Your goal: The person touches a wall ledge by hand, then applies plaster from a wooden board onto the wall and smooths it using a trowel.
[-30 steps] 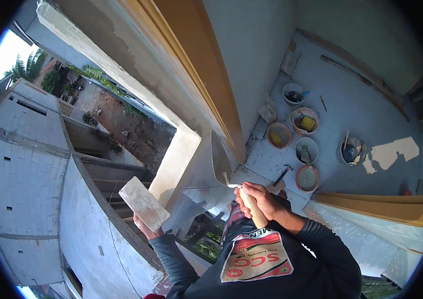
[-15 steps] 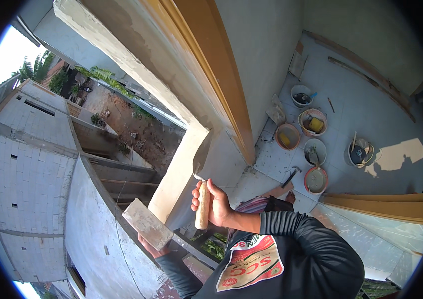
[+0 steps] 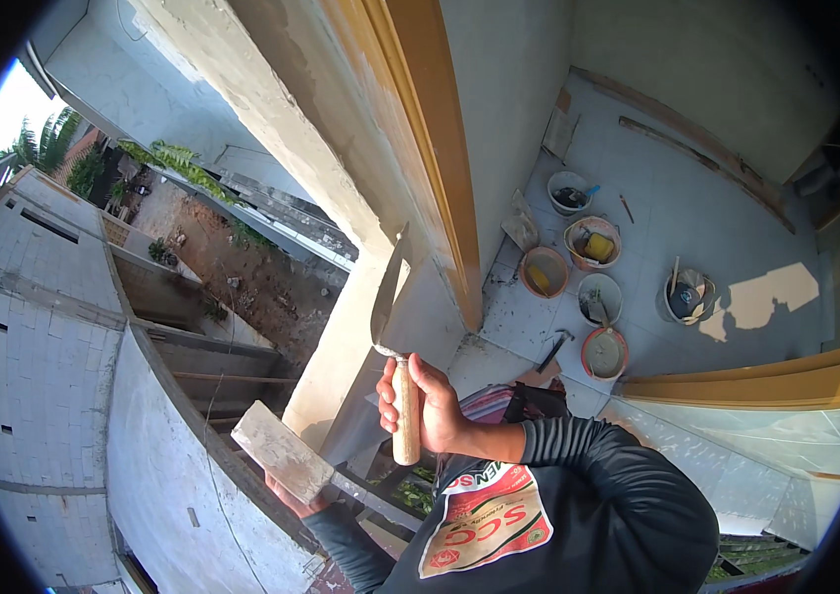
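My right hand point(image 3: 439, 408) is wrapped round the wooden handle of a trowel point(image 3: 406, 421). Its narrow metal blade points up, edge-on to me, in front of the corner where the plastered window sill point(image 3: 348, 342) meets the upright reveal point(image 3: 326, 139). Whether the blade touches the plaster I cannot tell. Lower left, my left hand point(image 3: 286, 497) grips a flat rectangular plasterer's board point(image 3: 283, 450) from beneath. The board is tilted, with greyish mortar smears on its face; most of the left fingers are hidden behind it.
An orange-brown frame point(image 3: 444, 139) runs beside the reveal. On the tiled floor at right stand several buckets, among them one with grey mix point(image 3: 605, 353) and one with a yellow sponge point(image 3: 593, 244). A hammer point(image 3: 556, 349) lies close by. Outside the opening is a drop to dirt ground point(image 3: 232, 282).
The trowel blade has swung from mostly hidden to standing upright along the corner. Both hands keep their holds. The whole view has shifted slightly, moving the buckets left in the picture.
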